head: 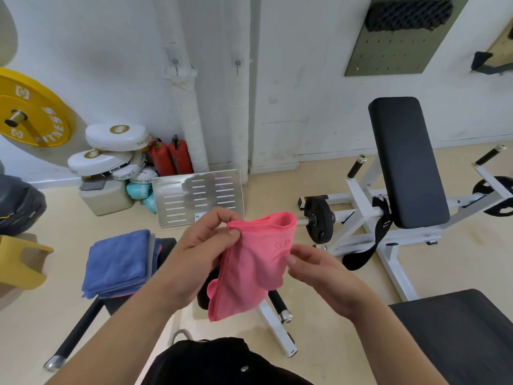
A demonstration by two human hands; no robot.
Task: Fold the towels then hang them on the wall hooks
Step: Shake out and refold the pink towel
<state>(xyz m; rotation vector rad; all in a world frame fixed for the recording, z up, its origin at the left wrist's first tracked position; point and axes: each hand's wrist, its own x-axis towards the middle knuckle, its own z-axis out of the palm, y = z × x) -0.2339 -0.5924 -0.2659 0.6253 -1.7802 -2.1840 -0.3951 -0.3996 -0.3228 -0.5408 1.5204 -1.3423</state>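
Head view: left hand (200, 245) pinches the upper left corner of the pink towel (249, 273) between thumb and curled fingers. Right hand (319, 270) pinches the towel's right edge about mid-height, thumb on the front face, fingers curled behind. The towel is in the air in front of the person's torso, between both hands, touching no surface. Its top edge bows into a loose loop, the body hangs creased, and the lower left corner droops lowest. There is embossed lettering near the right edge, only partly readable. To the left and lower, the stack of folded towels (116, 262) lies on a black padded surface: blue on top, with grey and pink edges showing underneath at the side. It is just beside the left forearm, not touching it. Two wall hooks (175, 63) (238, 64) sit side by side on the white wall, above and well apart from the held towel. Below the hooks on the floor, a slotted metal plate (198, 197) leans against the wall, with two red extinguishers (170, 159) and a pile of white boxing pads (116, 137) to its left. A yellow weight plate (33, 109) hangs on a peg at far left. At right stands a white-framed bench with a tilted black backrest (408, 162), a small black weight plate (319, 219) on its horizontal bar. A pegboard (399, 48) is on the wall top right, with dark foam along its upper end.
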